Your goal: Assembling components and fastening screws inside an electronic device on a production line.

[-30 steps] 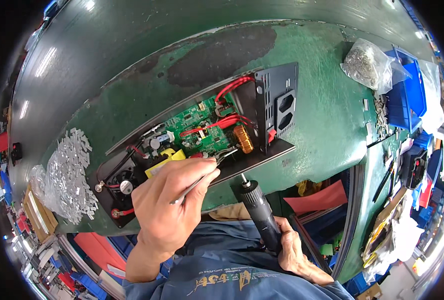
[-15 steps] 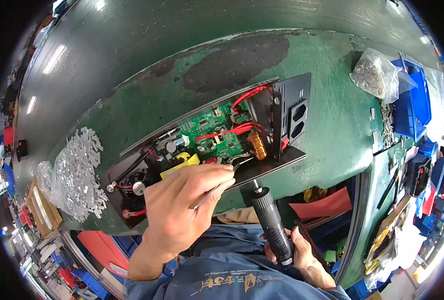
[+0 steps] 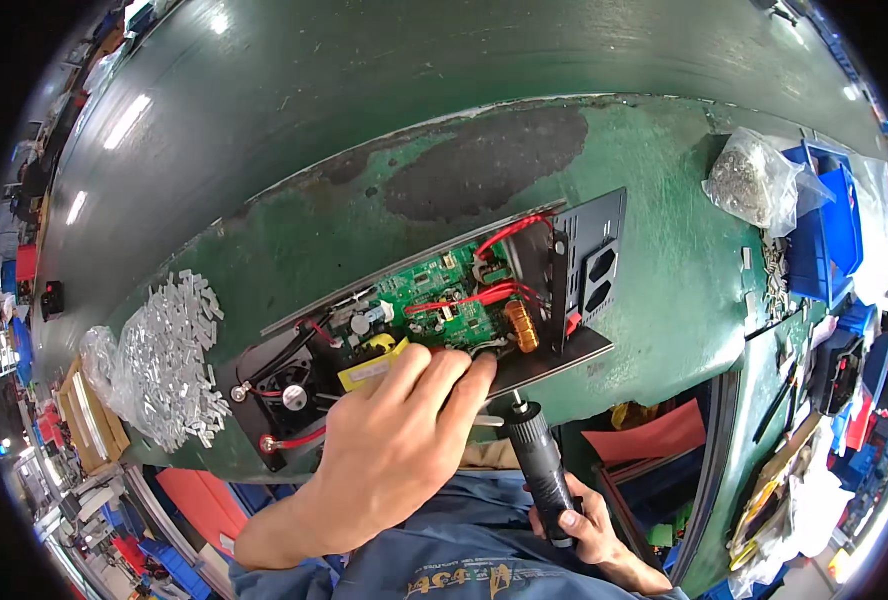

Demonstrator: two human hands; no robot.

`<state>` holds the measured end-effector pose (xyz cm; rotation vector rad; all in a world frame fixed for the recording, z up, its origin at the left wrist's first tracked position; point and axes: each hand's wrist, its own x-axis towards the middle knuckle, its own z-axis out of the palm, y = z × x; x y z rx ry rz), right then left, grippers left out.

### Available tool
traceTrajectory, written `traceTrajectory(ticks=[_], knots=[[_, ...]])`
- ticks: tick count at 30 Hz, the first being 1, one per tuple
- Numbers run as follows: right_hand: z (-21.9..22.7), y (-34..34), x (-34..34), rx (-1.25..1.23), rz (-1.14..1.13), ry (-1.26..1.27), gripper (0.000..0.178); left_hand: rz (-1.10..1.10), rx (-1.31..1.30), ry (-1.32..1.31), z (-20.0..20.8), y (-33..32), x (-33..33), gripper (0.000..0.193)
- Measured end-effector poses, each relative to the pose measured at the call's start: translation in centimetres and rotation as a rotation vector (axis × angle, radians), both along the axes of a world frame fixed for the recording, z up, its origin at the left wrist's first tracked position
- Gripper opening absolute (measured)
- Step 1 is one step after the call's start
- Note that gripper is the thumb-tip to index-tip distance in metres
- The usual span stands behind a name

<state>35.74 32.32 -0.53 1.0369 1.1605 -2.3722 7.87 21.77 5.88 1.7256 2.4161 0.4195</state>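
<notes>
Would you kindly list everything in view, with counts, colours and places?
Bench: one, green, centre
Case: one, black, open on bench
Circuit board: one, green, inside case
Fan: one, black, case's left end
Block: one, yellow, inside case
Coil: one, copper-coloured, case's right end
Wires: several, red and black, inside case
Metal strips: uncountable, silver, bench's left
Plastic bags: at least two, clear, bench's left and right
Bins: several, blue, far right
Sheets: two, red, below bench edge
Edge clutter: many, mixed, too small to tell
Thin tool: one, silvery, partly seen, beside screwdriver tip
Screwdriver: one, black, case's near side
Shirt: one, blue, bottom
Left hand: one, bare, over case's near edge
Right hand: one, bare, gripping screwdriver
</notes>
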Motion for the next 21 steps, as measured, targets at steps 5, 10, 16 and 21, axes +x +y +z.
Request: traceTrajectory(ticks=[5,10,16,21], knots=[[0.4,0.1,-0.2,0.012,0.007,-0.033,0.083,0.019,-0.095,-0.036,0.2,0.6,0.1,0.036],[-1.1,0.5,0.7,-0.596,-0.187,0.141,0.07,-0.06,-0.097,-0.042,-0.1,0.5,-0.5,0.036],[1.5,-0.9,-1.4,1.048,0.184,0.054,0.066,0.018,-0.078,-0.131,-0.2,0.9,-0.2,0.032],[0.9,0.1,-0.1,0.503,0.069,0.079,0.088,0.015,-0.081,-0.136,0.1,0.8,-0.2,0.033]])
